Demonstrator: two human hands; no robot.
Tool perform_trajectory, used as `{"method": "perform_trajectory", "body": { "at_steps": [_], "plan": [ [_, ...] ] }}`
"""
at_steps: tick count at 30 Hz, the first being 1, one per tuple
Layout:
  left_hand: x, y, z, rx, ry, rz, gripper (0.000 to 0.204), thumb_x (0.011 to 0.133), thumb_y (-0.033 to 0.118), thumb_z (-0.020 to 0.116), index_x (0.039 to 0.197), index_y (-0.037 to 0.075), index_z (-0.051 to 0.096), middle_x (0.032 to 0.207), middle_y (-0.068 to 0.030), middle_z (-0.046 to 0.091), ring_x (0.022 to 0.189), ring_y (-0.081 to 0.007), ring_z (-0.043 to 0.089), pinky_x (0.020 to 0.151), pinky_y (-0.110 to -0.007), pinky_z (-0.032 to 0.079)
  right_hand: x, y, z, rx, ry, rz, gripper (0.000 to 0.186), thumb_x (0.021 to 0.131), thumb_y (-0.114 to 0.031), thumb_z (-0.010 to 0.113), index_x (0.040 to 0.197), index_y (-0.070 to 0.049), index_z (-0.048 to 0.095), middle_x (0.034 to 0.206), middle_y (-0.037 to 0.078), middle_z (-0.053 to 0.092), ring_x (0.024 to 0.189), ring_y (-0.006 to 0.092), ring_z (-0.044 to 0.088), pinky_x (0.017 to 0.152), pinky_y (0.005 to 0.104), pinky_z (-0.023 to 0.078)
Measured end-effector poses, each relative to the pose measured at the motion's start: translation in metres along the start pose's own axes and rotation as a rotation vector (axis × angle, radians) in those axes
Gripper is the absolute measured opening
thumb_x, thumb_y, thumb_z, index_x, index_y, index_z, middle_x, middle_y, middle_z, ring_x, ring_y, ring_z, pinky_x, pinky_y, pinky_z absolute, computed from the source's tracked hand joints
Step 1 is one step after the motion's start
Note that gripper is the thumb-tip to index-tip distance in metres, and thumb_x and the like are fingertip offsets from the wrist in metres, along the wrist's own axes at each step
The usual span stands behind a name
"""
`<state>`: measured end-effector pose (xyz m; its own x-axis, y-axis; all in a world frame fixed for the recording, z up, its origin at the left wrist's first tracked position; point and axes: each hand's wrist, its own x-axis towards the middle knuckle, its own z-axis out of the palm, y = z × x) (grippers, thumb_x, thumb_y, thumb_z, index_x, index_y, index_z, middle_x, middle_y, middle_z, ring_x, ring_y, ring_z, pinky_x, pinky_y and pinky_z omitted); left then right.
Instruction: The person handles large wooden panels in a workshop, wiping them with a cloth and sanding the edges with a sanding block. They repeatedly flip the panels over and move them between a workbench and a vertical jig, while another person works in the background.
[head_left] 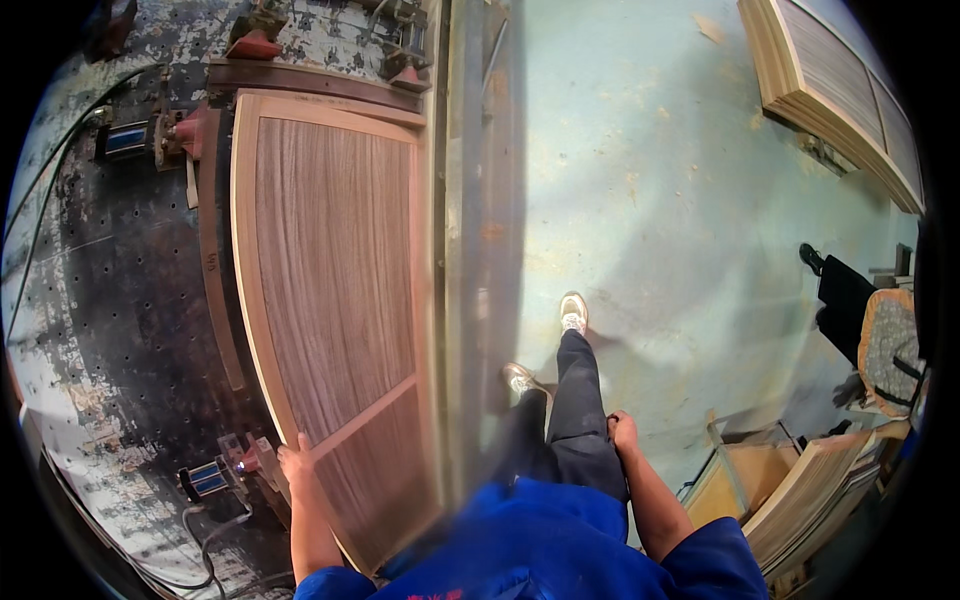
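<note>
Your left hand (296, 462) rests its fingers flat on the near edge of the framed wood panel (335, 290), steadying it on the clamp table (110, 330); your right hand (623, 430) hangs loosely curled, holding nothing, by your thigh

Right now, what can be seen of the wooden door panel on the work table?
The door panel is a long rectangle lying flat on the perforated work table. Its face is brown wood-grain veneer inside a pale wood frame, with a thin pale cross rail dividing a long upper field from a shorter lower one. Clamp fixtures sit beside its edges. The left hand rests on its near left frame edge; the right hand is away from it, at the person's thigh.
</note>
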<state>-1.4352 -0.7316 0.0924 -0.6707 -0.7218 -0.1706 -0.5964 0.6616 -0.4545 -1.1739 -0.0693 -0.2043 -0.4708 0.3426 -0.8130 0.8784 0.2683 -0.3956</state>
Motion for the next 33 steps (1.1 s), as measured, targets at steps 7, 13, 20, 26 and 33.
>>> {"method": "perform_trajectory", "body": {
  "at_steps": [7, 13, 20, 26, 33],
  "plan": [
    [0.009, 0.019, -0.002, -0.042, 0.010, -0.050, 0.091, 0.087, 0.066, 0.066, 0.130, -0.013, 0.050, 0.129, -0.0342, 0.058, 0.125, -0.0475, 0.056, 0.106, -0.052, 0.046, 0.012, -0.033, -0.020, -0.009, -0.040, 0.085, 0.020, 0.086, -0.014, 0.058, 0.093, -0.005, 0.075, 0.092, 0.021, 0.073, 0.087, 0.0397, 0.070, 0.079, 0.0451, 0.055],
    [0.025, -0.030, 0.002, -0.443, -0.134, 0.297, 0.075, 0.089, 0.058, 0.071, 0.113, -0.013, 0.067, 0.100, -0.0266, 0.073, 0.095, -0.0412, 0.071, 0.082, -0.053, 0.057, 0.010, -0.038, -0.019, -0.105, -0.125, 0.261, 0.028, 0.086, -0.025, 0.062, 0.103, -0.009, 0.078, 0.107, 0.021, 0.074, 0.103, 0.0399, 0.069, 0.092, 0.0483, 0.055],
    [0.030, -0.020, 0.001, 0.115, 0.247, 0.539, 0.087, 0.091, 0.078, 0.050, 0.086, -0.006, 0.070, 0.079, -0.0156, 0.068, 0.061, -0.0358, 0.064, 0.049, -0.044, 0.053, 0.002, -0.034, -0.006, -0.048, -0.023, 0.169, 0.034, 0.087, -0.028, 0.058, 0.104, -0.005, 0.077, 0.111, 0.025, 0.072, 0.105, 0.0433, 0.069, 0.092, 0.0531, 0.054],
    [-0.041, 0.091, -0.005, 0.090, 0.489, 0.780, 0.086, 0.092, 0.077, 0.051, 0.087, -0.006, 0.070, 0.080, -0.0155, 0.068, 0.061, -0.0355, 0.064, 0.050, -0.044, 0.053, -0.035, -0.030, 0.008, 0.125, 0.156, 0.228, 0.035, 0.086, -0.029, 0.058, 0.102, -0.005, 0.077, 0.109, 0.025, 0.072, 0.103, 0.0447, 0.069, 0.091, 0.0543, 0.054],
    [-0.061, 0.125, -0.013, 0.066, 0.593, 0.909, 0.084, 0.092, 0.076, 0.051, 0.088, -0.006, 0.071, 0.080, -0.0155, 0.069, 0.062, -0.0351, 0.065, 0.050, -0.044, 0.053, -0.078, -0.008, 0.045, 0.247, 0.219, 0.215, 0.035, 0.083, -0.030, 0.060, 0.099, -0.006, 0.078, 0.105, 0.024, 0.073, 0.100, 0.0432, 0.071, 0.089, 0.0527, 0.055]
  ]
}}
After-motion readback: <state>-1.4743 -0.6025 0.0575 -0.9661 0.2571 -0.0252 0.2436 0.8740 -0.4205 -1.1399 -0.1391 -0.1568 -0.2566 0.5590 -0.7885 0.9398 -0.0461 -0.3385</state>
